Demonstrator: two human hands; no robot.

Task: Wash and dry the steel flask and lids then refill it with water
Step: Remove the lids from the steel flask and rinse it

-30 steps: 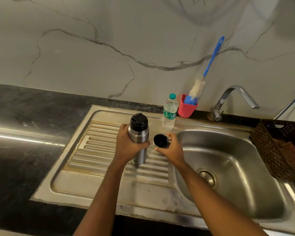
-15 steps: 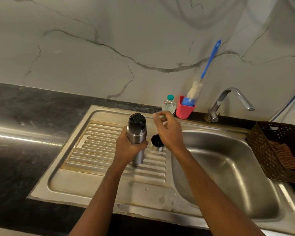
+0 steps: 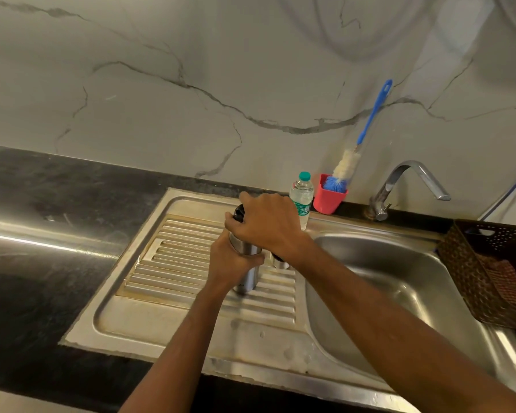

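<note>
I see a white marble-look wall [image 3: 161, 70] veined in grey, rising behind a black stone countertop [image 3: 27, 308] that catches a bright streak of light at left. A stainless steel sink [image 3: 167, 326] with a ribbed drainboard is set into it, and a chrome tap [image 3: 385, 195] stands behind the basin.

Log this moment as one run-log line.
left hand: grips steel flask upright on drainboard | right hand: grips black stopper lid on top | steel cup lid: stands beside flask
</note>
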